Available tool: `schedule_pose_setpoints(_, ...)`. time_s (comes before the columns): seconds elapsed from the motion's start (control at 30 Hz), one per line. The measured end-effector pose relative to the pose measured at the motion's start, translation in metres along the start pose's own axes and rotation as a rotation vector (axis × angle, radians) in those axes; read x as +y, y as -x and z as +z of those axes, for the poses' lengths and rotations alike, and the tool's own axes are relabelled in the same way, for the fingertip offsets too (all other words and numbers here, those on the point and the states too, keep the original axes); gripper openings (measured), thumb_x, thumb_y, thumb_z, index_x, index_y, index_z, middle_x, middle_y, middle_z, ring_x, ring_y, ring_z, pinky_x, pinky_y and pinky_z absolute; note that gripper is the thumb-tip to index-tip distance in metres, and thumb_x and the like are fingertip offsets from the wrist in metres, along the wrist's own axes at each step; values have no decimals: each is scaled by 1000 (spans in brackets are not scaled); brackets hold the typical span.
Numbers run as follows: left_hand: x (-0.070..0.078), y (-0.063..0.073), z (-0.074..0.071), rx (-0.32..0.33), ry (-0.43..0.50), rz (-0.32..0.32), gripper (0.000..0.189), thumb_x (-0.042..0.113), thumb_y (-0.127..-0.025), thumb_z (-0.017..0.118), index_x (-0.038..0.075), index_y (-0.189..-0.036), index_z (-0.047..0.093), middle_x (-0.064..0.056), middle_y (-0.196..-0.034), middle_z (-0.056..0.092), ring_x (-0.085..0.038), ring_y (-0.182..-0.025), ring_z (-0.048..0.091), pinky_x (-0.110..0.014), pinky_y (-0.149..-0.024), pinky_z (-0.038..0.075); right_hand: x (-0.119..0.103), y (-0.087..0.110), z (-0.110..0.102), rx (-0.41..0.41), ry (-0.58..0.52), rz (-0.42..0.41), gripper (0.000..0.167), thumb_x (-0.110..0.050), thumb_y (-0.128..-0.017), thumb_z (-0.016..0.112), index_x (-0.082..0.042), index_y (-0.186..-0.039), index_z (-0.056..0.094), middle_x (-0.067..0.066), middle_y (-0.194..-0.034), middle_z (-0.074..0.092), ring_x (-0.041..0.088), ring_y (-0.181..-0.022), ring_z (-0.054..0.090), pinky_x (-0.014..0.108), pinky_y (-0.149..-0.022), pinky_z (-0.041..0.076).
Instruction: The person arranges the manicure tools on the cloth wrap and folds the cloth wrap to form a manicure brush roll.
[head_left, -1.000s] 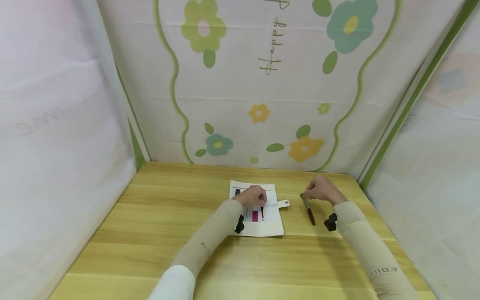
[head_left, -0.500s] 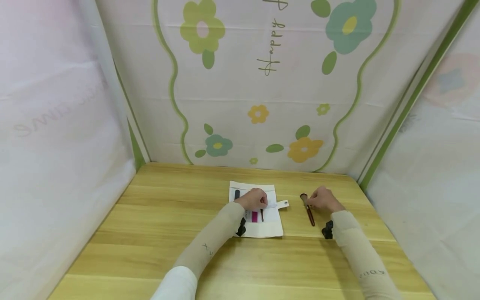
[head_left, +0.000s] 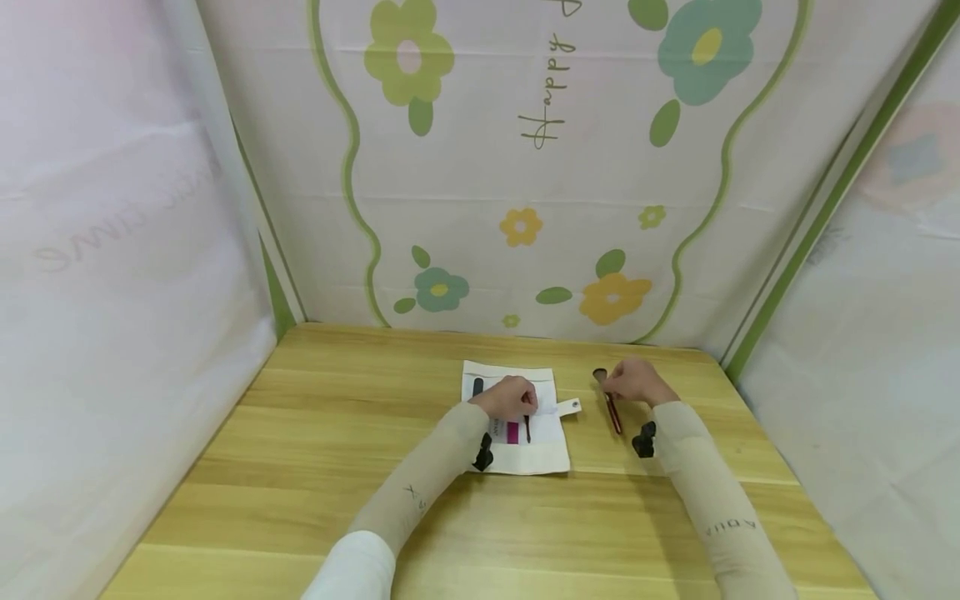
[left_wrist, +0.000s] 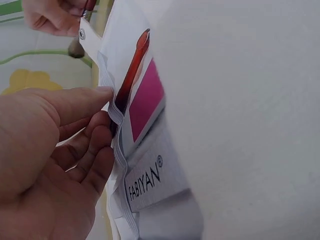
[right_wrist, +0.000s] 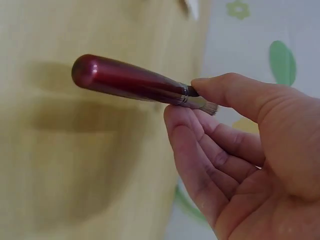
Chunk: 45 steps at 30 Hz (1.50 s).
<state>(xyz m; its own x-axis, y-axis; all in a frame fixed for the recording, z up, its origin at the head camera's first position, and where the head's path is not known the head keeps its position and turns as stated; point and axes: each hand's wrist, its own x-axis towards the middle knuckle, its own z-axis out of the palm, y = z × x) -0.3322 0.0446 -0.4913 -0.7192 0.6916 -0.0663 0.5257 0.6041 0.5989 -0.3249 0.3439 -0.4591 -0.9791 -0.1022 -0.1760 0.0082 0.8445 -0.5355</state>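
A white fabric pouch (head_left: pixel 547 458) lies unfolded on the wooden table. My left hand (head_left: pixel 510 398) is over its middle; in the left wrist view the thumb and fingers pinch a grey elastic band (left_wrist: pixel 118 116). A slim reddish-brown tool (left_wrist: pixel 132 72) passes under that band, beside a magenta patch (left_wrist: pixel 146 102) and a FABIYAN label (left_wrist: pixel 152 182). To the right, my right hand (head_left: pixel 637 381) pinches a makeup brush (right_wrist: pixel 132 80) near its metal collar. The brush has a glossy dark-red handle and points bristles-away, above the table.
A snap tab (head_left: pixel 569 407) sticks out from the pouch's right side. A dark rounded item (head_left: pixel 477 386) shows at its upper left. Printed fabric walls (head_left: pixel 450 167) enclose the table (head_left: pixel 337 467) at the back and both sides.
My right hand has shifted its grip from the bristle end down towards the collar and lifted the brush off the table, slightly left. The left hand has stayed nearly still on the band.
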Motion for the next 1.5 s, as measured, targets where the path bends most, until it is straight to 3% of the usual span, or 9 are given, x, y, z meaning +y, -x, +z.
schedule_pose_setpoints(0.2, 0, 3, -2, -1, 33, 1, 15, 5, -106, 60, 2, -102, 74, -7, -95, 71, -8, -76, 51, -23, -78, 46, -31, -11, -9, 20, -31, -14, 45, -19, -99, 68, -13, -58, 51, -3, -57, 60, 12, -53, 43, 30, -63, 43)
schedule_pose_setpoints(0.4, -3, 0, 0, -3, 58, 3, 15, 7, -106, 60, 3, -101, 74, -4, -92, 70, -8, -75, 52, -23, -76, 46, -66, -20, -4, 40, -20, -39, 34, -21, -100, 70, -1, -72, 69, 8, -76, 76, 14, -65, 64, 28, -63, 48)
schedule_pose_setpoints(0.63, -4, -1, 1, 5, 67, -13, 14, 9, -106, 62, 6, -98, 74, 3, -87, 65, -6, -76, 53, -22, -77, 46, -91, -37, 16, 77, -73, -62, 36, -19, -98, 72, -4, -66, 65, 4, -65, 71, 12, -54, 46, 28, -53, 36)
schedule_pose_setpoints(0.83, -6, -2, 3, 21, 96, 2, 14, 8, -105, 63, 7, -96, 73, 1, -87, 68, -6, -76, 55, -21, -76, 48, -96, -47, 35, 183, -107, -115, 35, -18, -98, 73, -7, -65, 65, 2, -64, 70, 16, -62, 64, 29, -58, 41)
schedule_pose_setpoints(0.93, -8, -4, 4, 23, 96, 7, 15, 9, -105, 63, 8, -96, 73, 1, -88, 68, -5, -76, 55, -21, -76, 48, -96, -50, 44, 224, -126, -127, 44, -17, -98, 73, -13, -58, 55, -1, -55, 62, 24, -68, 72, 30, -59, 41)
schedule_pose_setpoints(1.07, -10, -5, 5, 28, 104, 7, 14, 10, -105, 63, 8, -96, 73, 1, -88, 68, -6, -76, 55, -21, -76, 48, -97, -52, 51, 261, -143, -151, 42, -17, -97, 73, -14, -58, 56, 2, -54, 60, 35, -78, 77, 30, -60, 43)
schedule_pose_setpoints(1.2, -11, -5, 4, 31, 111, 4, 14, 11, -106, 63, 9, -96, 73, 3, -87, 67, -6, -76, 55, -21, -76, 48, -98, -52, 55, 299, -146, -164, 37, -16, -96, 75, -11, -61, 62, 3, -58, 64, 26, -63, 69, 30, -61, 43)
schedule_pose_setpoints(1.3, -11, -4, 4, 33, 108, -1, 14, 11, -106, 64, 9, -95, 74, 3, -87, 67, -6, -75, 55, -21, -75, 47, -97, -52, 60, 310, -164, -161, 37, -15, -95, 75, -9, -62, 61, 3, -58, 62, 19, -59, 61, 30, -63, 44)
schedule_pose_setpoints(1.5, -10, -2, 3, 35, 99, 6, 14, 10, -105, 64, 7, -96, 74, 1, -86, 68, -6, -74, 55, -21, -74, 47, -92, -51, 71, 246, -216, -116, 32, -16, -97, 73, -3, -68, 68, 16, -73, 75, 35, -81, 77, 29, -65, 48)
